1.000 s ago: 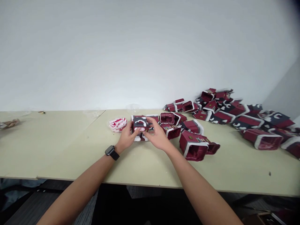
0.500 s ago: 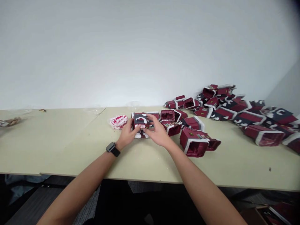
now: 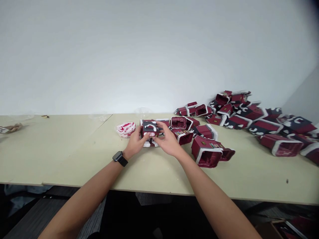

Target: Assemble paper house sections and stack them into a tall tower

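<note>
Between my hands is a small dark red model house [image 3: 150, 126] with a dark grey roof and white snow-like trim. My left hand [image 3: 136, 142] grips its left side, thumb on the red-and-white striped piece [image 3: 149, 134] at its front. On the right side, my right hand [image 3: 168, 140] holds the same house with thumb and fingers. Just left of the hands lies a clear bag of red-and-white striped pieces [image 3: 126, 128]. More red houses touch or lie close behind and right of the held one, one with its hollow base [image 3: 209, 157] facing me.
A large heap of similar red houses [image 3: 265, 126] covers the right side of the table [image 3: 74, 166]. Clear plastic covers [image 3: 99, 117] lie near the wall at the back left. A brown crumpled item [image 3: 11, 128] is at the far left edge.
</note>
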The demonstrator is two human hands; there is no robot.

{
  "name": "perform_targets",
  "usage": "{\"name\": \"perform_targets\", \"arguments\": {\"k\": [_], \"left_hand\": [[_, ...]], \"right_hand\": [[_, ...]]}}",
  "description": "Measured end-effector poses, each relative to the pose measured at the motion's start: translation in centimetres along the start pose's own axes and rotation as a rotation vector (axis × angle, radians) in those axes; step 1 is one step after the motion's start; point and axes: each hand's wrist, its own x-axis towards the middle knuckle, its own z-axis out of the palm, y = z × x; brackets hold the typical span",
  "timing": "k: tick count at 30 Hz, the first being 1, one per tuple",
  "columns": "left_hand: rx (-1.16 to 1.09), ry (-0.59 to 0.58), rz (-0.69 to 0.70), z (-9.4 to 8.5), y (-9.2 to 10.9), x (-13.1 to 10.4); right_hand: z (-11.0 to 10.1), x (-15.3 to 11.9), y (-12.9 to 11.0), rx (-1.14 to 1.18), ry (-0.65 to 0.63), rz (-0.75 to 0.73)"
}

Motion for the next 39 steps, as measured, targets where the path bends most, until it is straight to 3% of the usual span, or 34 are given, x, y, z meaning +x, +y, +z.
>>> {"name": "perform_targets", "arguments": {"k": [30,39], "left_hand": [[0.143,0.106,0.001,-0.24,-0.1,0.11],[0.088,0.1,-0.004,-0.12,-0.42,0.06]], "right_hand": [[0.32,0.01,0.67,-0.043,-0.008,0.005],[0.41,-0.1,0.58,-0.045,-0.003,0.0]]}}
